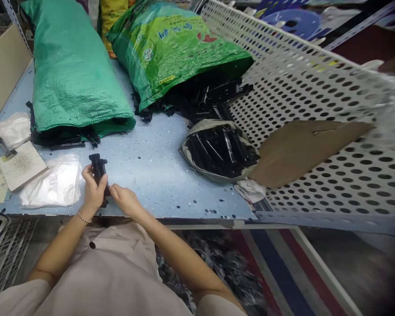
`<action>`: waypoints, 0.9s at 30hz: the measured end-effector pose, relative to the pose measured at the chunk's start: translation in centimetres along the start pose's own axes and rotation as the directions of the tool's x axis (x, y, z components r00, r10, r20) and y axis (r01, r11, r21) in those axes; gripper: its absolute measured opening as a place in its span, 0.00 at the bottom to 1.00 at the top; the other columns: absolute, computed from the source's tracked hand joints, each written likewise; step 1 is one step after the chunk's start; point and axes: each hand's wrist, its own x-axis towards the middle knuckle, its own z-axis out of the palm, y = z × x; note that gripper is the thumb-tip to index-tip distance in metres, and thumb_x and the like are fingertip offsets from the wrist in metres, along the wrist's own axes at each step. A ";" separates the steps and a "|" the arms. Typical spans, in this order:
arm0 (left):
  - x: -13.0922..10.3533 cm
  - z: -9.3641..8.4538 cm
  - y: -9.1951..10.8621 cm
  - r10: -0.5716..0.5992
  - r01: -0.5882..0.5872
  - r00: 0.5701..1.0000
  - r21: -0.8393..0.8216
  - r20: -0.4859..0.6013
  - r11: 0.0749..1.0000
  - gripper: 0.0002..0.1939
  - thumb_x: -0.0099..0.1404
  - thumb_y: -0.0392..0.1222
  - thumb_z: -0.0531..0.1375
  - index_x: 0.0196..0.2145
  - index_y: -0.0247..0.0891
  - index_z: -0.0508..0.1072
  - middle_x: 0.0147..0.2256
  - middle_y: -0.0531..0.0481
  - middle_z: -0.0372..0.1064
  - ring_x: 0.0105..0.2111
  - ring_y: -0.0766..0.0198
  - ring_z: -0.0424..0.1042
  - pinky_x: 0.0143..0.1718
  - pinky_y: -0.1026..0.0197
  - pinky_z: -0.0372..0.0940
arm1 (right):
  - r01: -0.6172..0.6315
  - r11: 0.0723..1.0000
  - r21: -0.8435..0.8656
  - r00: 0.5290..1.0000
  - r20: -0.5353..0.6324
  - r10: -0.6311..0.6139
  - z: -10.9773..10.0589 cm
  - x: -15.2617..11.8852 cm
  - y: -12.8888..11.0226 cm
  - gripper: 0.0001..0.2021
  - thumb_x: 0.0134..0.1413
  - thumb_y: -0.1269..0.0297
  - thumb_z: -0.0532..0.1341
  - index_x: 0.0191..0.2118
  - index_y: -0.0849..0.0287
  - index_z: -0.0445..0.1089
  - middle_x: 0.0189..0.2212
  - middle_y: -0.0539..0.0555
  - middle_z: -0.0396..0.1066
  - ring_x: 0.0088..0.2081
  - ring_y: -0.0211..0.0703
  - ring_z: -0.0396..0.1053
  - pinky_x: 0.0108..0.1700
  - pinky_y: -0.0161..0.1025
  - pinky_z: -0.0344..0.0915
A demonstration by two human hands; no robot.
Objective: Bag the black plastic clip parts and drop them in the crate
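My left hand (94, 189) is wrapped round a black plastic part (99, 169), a long narrow piece with a wider, crosswise top end, held upright near the table's front edge. My right hand (123, 199) is closed at the lower right side of the same part, fingers curled in. Whether it grips the part itself or some small bit against it is hidden. Left of my hands lies a stack of thin white plastic bags (54, 182). Just beyond them, the mouth of a green woven sack (75, 79) shows more black parts.
A bright green printed sack (184, 48) spills black parts (213, 96) on the blue table (154, 175). A round cloth bag (197, 169) holds similar parts. Brown cardboard (303, 151) leans on a perforated white panel (358, 114) at right. A pale square board (21, 166) lies at left.
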 end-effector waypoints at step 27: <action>2.2 0.3 2.5 -0.241 0.359 0.902 -0.315 0.358 0.878 0.30 0.68 0.57 0.55 0.63 0.42 0.57 0.35 0.49 0.72 0.30 0.60 0.75 0.31 0.58 0.71 | 0.256 0.967 -0.001 0.931 -0.269 -0.247 -4.7 10.0 -1.1 0.18 0.67 0.50 0.48 0.35 0.56 0.66 0.35 0.57 0.70 0.40 0.46 0.66 0.42 0.39 0.60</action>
